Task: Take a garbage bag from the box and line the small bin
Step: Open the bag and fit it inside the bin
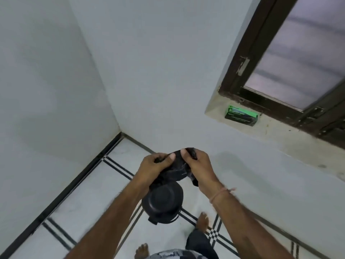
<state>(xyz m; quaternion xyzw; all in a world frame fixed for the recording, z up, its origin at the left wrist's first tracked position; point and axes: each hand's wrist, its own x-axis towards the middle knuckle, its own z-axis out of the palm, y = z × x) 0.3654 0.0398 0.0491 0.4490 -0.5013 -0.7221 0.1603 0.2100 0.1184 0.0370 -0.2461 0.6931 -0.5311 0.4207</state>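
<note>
Both hands, left hand (pixel 155 168) and right hand (pixel 198 168), pinch the crumpled black plastic garbage bag (pixel 177 170) in a closed grip; opening it is in hand; next, find its mouth above the small round black lidded bin (pixel 162 203).

Bare forearms; thin thread band (pixel 222 193) on right wrist; bare feet (pixel 203 220)

The floor (pixel 89 199) is pale tile crossed by paired dark lines, with a dark skirting strip where it meets the walls at the corner. A small black bin (pixel 162 202) with its lid closed stands on it near that corner, two bare feet just beside it. Well apart from the bin, a window sill (pixel 276 131) carries a green box (pixel 241 115).
</note>
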